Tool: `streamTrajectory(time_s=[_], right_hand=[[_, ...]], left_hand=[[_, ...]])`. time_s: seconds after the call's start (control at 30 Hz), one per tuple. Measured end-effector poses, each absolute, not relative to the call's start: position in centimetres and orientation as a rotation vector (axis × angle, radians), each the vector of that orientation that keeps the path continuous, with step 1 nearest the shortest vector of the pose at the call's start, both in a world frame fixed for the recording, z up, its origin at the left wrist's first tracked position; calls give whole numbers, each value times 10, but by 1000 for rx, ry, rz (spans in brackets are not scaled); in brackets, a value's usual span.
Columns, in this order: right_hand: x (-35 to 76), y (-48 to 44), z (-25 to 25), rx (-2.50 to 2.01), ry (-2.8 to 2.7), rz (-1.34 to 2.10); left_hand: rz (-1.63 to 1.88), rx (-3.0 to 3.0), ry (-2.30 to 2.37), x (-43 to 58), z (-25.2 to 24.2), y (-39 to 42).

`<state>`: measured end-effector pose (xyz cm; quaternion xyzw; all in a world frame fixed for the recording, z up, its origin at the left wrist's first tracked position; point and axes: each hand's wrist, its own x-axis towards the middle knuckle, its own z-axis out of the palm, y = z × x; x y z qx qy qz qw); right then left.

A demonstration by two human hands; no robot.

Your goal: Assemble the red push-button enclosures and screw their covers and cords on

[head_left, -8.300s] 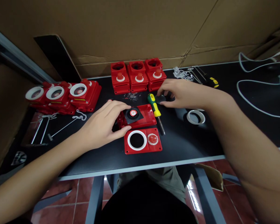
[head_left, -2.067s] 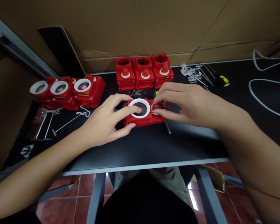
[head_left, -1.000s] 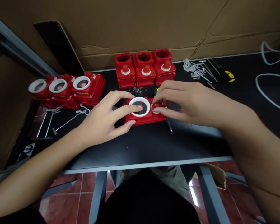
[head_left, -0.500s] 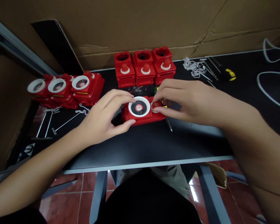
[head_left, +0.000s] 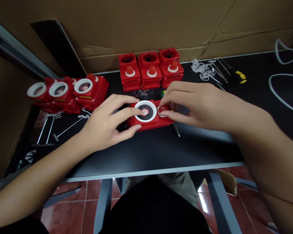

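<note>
red box (head_left: 156, 124), white ring (head_left: 155, 112) (black disc (head_left: 150, 114) inside)

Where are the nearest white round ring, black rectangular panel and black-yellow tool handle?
Nearest white round ring (head_left: 154, 111): head view, right rim.
Black rectangular panel (head_left: 59, 48): head view, flat face.
Black-yellow tool handle (head_left: 241, 75): head view, yellow patch.

Front housing (head_left: 151, 126) is coloured red; its ring (head_left: 155, 113) is done in white, its disc (head_left: 149, 116) in black, the centre label (head_left: 146, 111) printed red with a white starburst. Dome (head_left: 163, 109) is tinted red. Left-row housings (head_left: 97, 92): also red, topped by white rings (head_left: 76, 86); a yellow strip (head_left: 86, 96) is seen on one. Rear housings (head_left: 150, 82): red, orange-red domes (head_left: 151, 70) backed by white collars (head_left: 151, 75). Tabletop (head_left: 136, 156) is surfaced black, edged grey. Handle (head_left: 240, 76) at right: black/yellow. Floor (head_left: 65, 213) is tiled red, pale joints.
</note>
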<state>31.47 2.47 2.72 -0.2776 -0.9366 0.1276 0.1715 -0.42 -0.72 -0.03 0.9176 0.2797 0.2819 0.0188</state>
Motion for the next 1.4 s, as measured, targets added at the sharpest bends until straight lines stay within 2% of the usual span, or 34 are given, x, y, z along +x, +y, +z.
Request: streamTrajectory(time_s=[0.67,0.9,1.4], right_hand=[[320,24,33,-896,-2703,430],[329,31,15,-888,-2759,405],[327,31,25,-894,-2767,577]], left_hand=[[843,2825,898,-4,-1,-7],[813,2761,947,-4,-1,-9],[767,2682,968,-4,-4,-7]])
